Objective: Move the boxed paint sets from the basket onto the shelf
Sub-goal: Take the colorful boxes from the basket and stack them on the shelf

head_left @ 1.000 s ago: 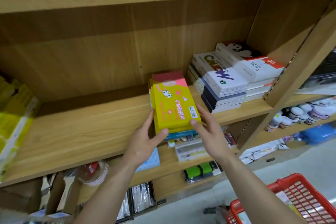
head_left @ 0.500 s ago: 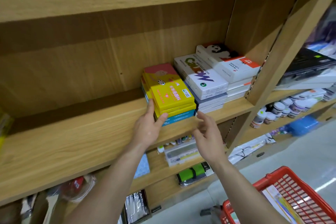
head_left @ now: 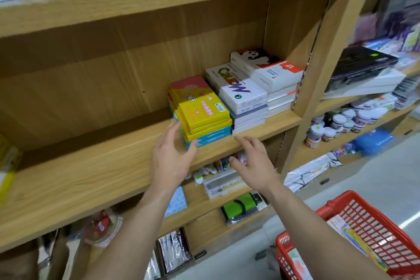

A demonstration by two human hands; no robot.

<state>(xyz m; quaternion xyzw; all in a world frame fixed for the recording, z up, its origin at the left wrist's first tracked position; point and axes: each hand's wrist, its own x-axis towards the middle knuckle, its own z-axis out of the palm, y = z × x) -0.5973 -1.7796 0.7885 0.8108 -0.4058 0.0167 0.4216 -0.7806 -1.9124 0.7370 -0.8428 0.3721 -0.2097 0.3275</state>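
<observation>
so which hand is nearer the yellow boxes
Left. The left hand is at the front left corner of the yellow boxes; the right hand is open below the shelf edge, lower right.

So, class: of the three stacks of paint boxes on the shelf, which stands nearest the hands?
The yellow-topped stack, leftmost; the other two are white-topped.

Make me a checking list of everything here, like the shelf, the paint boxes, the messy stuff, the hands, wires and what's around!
Surface: wooden shelf, left part bare.
Job's things: yellow paint boxes stacked on blue ones, beside white box stacks; red basket holds more items.
Clutter: nothing seen on this shelf.
Hands: left hand open, thumb at the stack; right hand open, apart.
Cables: nothing seen.
Surroundings: paint jars, lower shelves stocked.
</observation>
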